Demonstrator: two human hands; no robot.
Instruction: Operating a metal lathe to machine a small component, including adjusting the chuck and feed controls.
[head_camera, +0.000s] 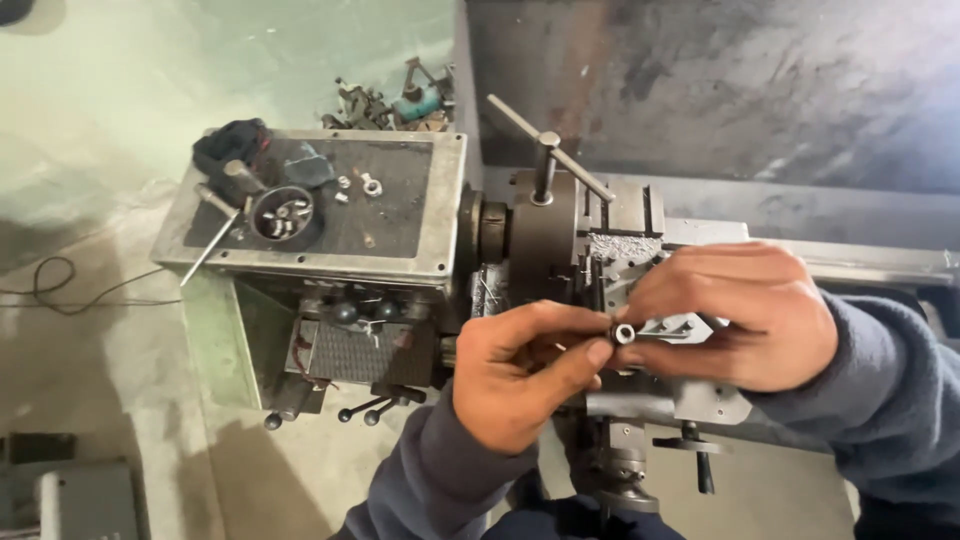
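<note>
From the head view, both hands meet over the lathe (560, 250) — the left hand (520, 375) pinches a small metal nut (624, 333) at its fingertips, the right hand (745, 315) closed around a short rod running rightward from it. The nut sits between the hands, just in front of the chuck (535, 240), its T-handled key (545, 150) upright behind. Open floor lies below.

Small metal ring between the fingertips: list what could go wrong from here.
1. The small metal ring is pinched only by fingertips of the left hand and right hand above the lathe carriage; a slip could drop it into the machine.
2. The chuck key sits in the chuck; it could be flung if the spindle started.
</note>
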